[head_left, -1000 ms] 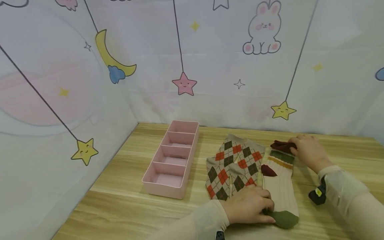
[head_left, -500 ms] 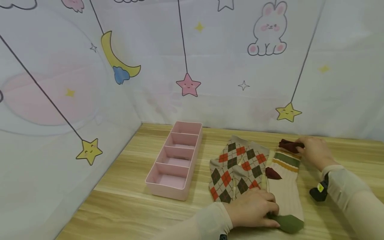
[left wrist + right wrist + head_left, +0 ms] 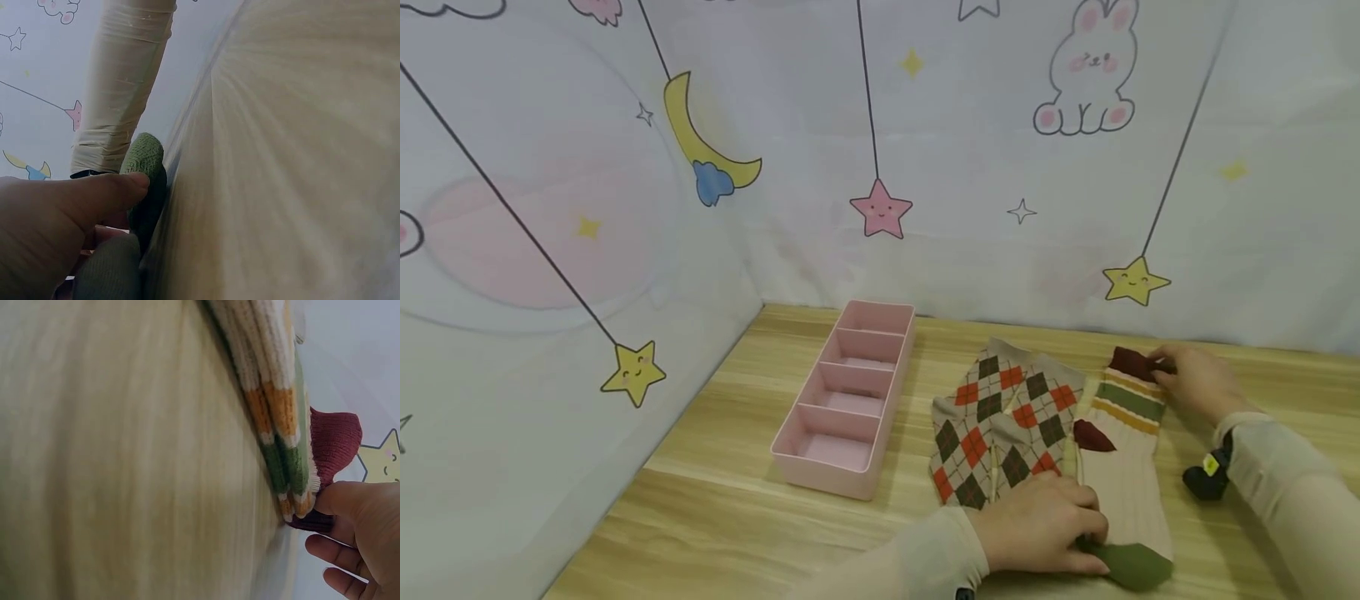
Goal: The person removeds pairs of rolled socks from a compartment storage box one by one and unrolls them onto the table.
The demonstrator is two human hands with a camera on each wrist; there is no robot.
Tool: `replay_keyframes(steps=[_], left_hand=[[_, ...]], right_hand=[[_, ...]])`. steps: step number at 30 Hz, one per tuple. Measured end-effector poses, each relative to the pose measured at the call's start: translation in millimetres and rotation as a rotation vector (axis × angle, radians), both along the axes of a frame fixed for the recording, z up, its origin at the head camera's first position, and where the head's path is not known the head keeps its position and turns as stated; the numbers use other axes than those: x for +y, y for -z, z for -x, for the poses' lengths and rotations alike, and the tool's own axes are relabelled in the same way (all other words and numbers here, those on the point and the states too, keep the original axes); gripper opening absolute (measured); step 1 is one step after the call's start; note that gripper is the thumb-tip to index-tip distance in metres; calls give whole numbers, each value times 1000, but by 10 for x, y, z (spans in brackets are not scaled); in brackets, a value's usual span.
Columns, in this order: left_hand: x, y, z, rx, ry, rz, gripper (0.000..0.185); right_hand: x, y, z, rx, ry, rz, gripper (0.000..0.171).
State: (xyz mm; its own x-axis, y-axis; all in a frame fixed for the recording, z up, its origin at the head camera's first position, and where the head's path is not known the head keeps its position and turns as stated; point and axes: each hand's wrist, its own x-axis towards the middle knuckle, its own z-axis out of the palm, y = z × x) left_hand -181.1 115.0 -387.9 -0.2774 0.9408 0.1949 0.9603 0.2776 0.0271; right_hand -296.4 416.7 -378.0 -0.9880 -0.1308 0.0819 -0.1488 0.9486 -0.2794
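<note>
Wooden tabletop (image 3: 715,500) with pale grain fills the lower frame, backed by a white cartoon-printed curtain (image 3: 1000,125) of stars, moon and rabbit. A pink four-compartment plastic organizer (image 3: 850,400) sits centre. Right of it lie knitted argyle socks (image 3: 1000,425), touching a ribbed cream striped sock (image 3: 1127,467) at lower right. The left hand (image 3: 1045,529) pinches its green toe; the right hand (image 3: 1198,383) grips its maroon cuff.
</note>
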Motion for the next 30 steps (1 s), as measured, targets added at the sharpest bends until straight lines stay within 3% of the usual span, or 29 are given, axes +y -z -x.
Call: replay_keyframes(steps=[13,24,30], left_hand=[[2,-2,3,-11,-15,17,21],[-13,-10,-7,-26,-63,39,25],[-9,-14,-20,-14,-62,50,28]], right_hand=[[45,44,59,19,-14,-8,27],[45,-95,37,-30,49,-23,28],[10,-126,49,-26,30,-22,44]])
